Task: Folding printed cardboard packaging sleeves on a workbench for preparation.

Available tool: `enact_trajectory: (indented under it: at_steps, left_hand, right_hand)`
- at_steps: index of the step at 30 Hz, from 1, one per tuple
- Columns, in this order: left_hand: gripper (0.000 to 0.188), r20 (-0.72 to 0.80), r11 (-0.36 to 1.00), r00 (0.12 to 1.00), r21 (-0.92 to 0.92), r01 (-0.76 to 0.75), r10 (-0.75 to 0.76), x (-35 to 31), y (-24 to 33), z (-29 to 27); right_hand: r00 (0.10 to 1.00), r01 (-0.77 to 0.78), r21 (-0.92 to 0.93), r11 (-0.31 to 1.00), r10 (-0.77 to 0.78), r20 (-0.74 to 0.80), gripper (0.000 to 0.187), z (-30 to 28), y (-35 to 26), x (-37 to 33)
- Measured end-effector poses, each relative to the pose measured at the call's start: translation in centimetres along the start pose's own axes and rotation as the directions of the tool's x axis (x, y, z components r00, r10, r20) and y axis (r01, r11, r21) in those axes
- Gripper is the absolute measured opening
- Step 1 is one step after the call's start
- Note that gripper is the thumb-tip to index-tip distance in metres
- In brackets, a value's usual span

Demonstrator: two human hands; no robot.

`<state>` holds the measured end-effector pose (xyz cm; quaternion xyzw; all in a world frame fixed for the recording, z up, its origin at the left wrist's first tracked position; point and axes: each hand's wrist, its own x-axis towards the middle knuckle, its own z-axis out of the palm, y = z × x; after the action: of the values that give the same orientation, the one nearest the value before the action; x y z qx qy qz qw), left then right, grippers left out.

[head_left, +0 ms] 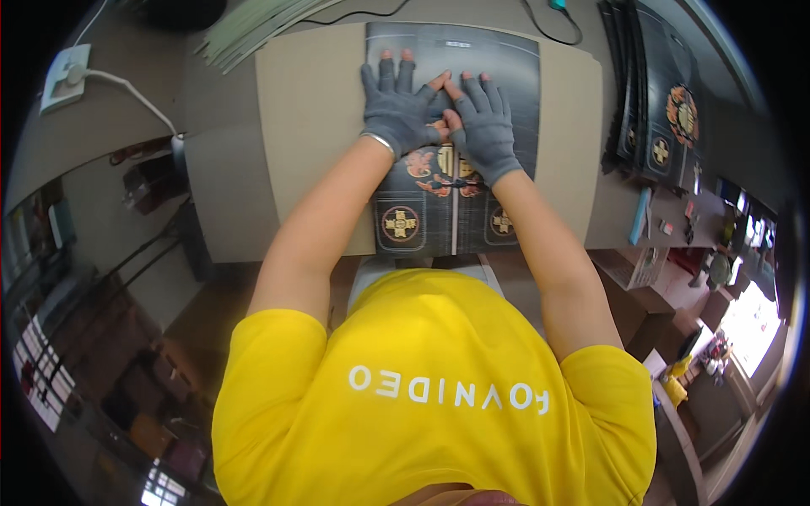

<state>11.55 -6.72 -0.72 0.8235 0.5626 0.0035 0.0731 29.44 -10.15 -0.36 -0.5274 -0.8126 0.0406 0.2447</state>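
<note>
A black printed cardboard piece with gold and orange designs lies in front of me, with a pale seam running up its nearer half. It rests on a larger tan board. My left hand, in a grey glove with bare fingertips, presses flat on the black piece, fingers spread. Beside it, my right hand, gloved the same way, also lies flat with fingers stretched out. The index fingertips and thumbs of the two hands come close together near the middle. Neither hand grips anything; they cover part of the printed design.
Similar black printed pieces are stacked at the far right. Pale thin strips lie at the back left. A white power socket with a cable is on the left. A light-blue tool lies near the table's right front.
</note>
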Motion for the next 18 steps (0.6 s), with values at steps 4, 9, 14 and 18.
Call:
enact_trajectory:
  at_steps: [4,9,14,18]
  left_hand:
    - [0.1,-0.054,0.984,0.99,-0.113,-0.134,0.128,-0.1,-4.2,1.2]
    - [0.084,-0.196,0.965,0.945,0.07,-0.253,0.262,7.3,-9.0,0.0]
    - [0.085,-0.156,0.983,0.972,0.065,-0.169,0.178,10.3,-8.9,-1.3]
    - [0.09,-0.168,0.958,0.949,-0.061,-0.28,0.267,-2.9,-3.0,0.7]
  right_hand:
    - [0.995,-0.041,-0.226,0.973,0.061,0.082,0.051,2.4,0.2,0.4]
    - [0.996,-0.022,-0.228,0.973,0.042,0.084,0.052,2.5,0.0,0.9]
    - [0.998,-0.015,-0.205,0.979,0.027,0.052,0.056,3.1,0.4,0.6]
    - [0.998,-0.036,-0.18,0.983,0.026,-0.058,0.053,3.2,0.6,-0.2]
